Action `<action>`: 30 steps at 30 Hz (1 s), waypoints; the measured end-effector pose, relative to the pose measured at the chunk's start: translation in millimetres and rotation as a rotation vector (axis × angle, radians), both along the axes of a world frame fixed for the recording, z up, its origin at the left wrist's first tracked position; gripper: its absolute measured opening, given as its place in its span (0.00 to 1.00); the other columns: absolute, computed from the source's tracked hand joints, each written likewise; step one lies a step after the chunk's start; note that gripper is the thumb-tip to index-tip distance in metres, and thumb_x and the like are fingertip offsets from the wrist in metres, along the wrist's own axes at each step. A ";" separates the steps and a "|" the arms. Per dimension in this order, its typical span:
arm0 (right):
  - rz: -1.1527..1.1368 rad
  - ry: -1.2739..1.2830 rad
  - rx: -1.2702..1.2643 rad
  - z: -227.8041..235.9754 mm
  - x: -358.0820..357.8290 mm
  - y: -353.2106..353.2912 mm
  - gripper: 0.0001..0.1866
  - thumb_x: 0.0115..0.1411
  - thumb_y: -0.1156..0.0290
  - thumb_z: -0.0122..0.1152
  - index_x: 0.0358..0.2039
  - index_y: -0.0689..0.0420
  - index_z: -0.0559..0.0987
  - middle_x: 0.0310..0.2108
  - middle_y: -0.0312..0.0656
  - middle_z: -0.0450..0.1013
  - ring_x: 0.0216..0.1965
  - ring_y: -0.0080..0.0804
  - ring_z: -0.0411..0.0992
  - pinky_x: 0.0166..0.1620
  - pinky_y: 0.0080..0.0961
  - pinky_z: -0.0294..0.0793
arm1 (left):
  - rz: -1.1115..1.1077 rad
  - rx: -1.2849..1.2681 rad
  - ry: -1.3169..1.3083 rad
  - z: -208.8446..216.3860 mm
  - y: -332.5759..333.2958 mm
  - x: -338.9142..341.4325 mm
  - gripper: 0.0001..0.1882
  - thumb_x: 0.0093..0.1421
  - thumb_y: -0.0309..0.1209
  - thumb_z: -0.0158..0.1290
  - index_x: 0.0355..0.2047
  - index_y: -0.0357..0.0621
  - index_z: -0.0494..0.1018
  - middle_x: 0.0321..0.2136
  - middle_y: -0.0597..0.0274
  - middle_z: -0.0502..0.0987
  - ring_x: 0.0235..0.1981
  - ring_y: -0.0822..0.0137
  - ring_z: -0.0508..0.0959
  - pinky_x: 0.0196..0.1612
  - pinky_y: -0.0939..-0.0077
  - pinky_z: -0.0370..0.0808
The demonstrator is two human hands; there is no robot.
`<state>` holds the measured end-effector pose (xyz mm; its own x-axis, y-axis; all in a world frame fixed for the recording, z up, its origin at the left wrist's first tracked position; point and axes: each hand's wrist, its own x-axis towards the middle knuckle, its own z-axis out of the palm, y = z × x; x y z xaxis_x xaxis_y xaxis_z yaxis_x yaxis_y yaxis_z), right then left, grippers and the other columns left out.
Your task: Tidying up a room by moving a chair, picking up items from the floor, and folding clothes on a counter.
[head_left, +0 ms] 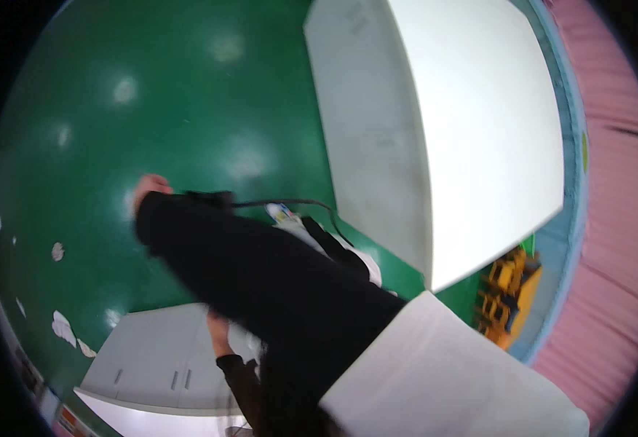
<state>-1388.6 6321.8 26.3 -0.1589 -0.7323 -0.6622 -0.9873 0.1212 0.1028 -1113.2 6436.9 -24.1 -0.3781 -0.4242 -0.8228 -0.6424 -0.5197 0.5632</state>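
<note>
My right arm, in a black sleeve below a white short sleeve, stretches across the middle toward the left. At its end my right hand [151, 187] hovers over the green floor, blurred, with its fingers seemingly curled; nothing shows in it. Lower down, my left hand [218, 333] is near a grey cabinet, its fingers partly hidden by the right sleeve. A black cable [290, 202] runs from near the right wrist toward the white cabinet. Below the cable, a small white and coloured item [281, 213] is partly covered by my arm.
A large white cabinet [490, 124] stands at the upper right. Another grey-fronted cabinet [151, 353] is at the lower left. White scraps [64, 328] lie on the green floor [166, 80] at left. Yellow-orange chairs [504, 291] and pink fabric [617, 218] are at right.
</note>
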 end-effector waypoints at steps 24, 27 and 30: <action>-0.458 -0.648 -0.532 37.5 -194.9 -249.5 0.07 0.47 0.74 0.48 0.28 0.57 0.72 0.27 0.45 0.71 0.32 0.44 0.70 0.34 0.37 0.68 | -0.217 -0.538 0.046 -39.7 -580.6 -92.7 0.06 0.49 0.26 0.50 0.29 0.41 0.70 0.23 0.62 0.76 0.25 0.70 0.76 0.30 0.78 0.71; -0.432 -0.723 -0.597 62.5 -209.5 -324.5 0.07 0.48 0.73 0.49 0.30 0.59 0.72 0.28 0.45 0.71 0.32 0.43 0.70 0.35 0.34 0.69 | -0.195 -0.302 0.025 -73.8 -638.5 -119.3 0.05 0.49 0.26 0.48 0.28 0.40 0.71 0.23 0.61 0.76 0.25 0.70 0.76 0.30 0.78 0.71; -0.343 -0.968 -0.680 112.1 -233.4 -412.6 0.07 0.50 0.75 0.51 0.31 0.60 0.72 0.30 0.44 0.70 0.32 0.41 0.69 0.36 0.31 0.69 | -0.059 -0.165 0.067 -106.9 -687.4 -138.3 0.05 0.50 0.26 0.46 0.27 0.39 0.70 0.23 0.61 0.76 0.25 0.70 0.76 0.28 0.79 0.71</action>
